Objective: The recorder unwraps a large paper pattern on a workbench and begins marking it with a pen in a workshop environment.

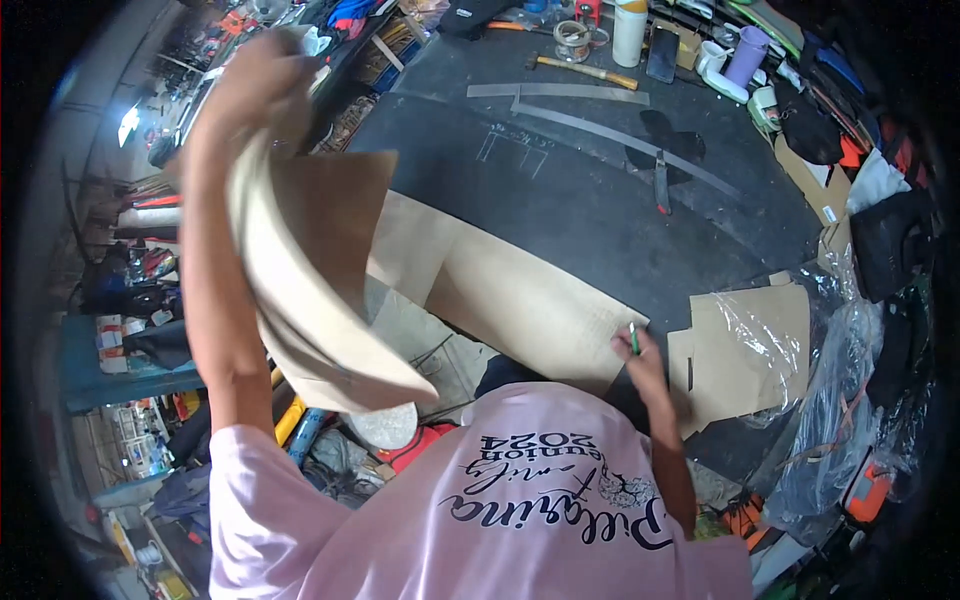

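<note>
My left hand [265,85], raised high on the left and smeared by motion, grips a curled sheet of brown paperboard [290,290]. The sheet hangs below the hand and bends toward my body. On the near edge of the dark table [440,140] lies a long brown paperboard strip [530,285]. At the strip's right end is my right hand [645,362], its fingers closed round a slim green pen-like tool [634,340]. The tool's tip is too small to make out.
Two metal straightedges [620,135], a hammer [590,72] and a red-handled cutting tool [662,185] lie across the table. Cardboard pieces [750,340] and clear plastic [820,430] are at the right. A white bottle [629,35] and a purple cup [746,55] stand behind.
</note>
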`<move>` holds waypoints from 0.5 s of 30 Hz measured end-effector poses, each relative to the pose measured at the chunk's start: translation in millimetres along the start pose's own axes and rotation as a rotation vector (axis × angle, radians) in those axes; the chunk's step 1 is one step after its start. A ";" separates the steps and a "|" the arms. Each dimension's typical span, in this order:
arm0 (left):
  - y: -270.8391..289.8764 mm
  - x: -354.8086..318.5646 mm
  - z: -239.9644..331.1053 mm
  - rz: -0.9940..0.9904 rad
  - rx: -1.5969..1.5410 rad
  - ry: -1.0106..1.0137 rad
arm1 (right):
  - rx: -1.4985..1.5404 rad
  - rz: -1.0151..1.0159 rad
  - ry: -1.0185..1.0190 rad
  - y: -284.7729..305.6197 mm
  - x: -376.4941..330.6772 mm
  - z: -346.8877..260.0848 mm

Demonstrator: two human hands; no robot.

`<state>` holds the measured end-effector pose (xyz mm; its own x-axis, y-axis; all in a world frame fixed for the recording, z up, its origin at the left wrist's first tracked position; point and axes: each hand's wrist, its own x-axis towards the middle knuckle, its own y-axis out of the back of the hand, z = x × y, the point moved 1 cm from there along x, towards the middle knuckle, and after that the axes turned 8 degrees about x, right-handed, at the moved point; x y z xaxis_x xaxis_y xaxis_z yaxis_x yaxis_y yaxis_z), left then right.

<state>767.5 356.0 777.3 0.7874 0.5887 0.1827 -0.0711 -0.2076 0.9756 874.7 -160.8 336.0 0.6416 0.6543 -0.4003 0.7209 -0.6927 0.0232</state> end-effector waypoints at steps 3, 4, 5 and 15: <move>-84.6 42.1 118.6 -0.213 0.158 -0.161 | 0.043 0.037 -0.022 -13.3 -17.9 8.9; -105.1 43.9 164.5 -0.229 0.152 -0.216 | 0.096 0.041 -0.050 -18.7 -25.4 -2.1; -141.7 43.7 191.5 -0.207 0.135 -0.232 | 0.221 -0.014 -0.113 -26.0 -31.9 -21.3; -311.2 -21.3 411.8 -0.382 -0.442 -0.172 | 0.419 0.132 -0.346 -34.6 -13.6 -29.6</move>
<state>1025.0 86.4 419.7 0.8924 0.4153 -0.1762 0.0171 0.3591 0.9331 848.7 -136.7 367.7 0.5452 0.4647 -0.6977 0.4289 -0.8698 -0.2441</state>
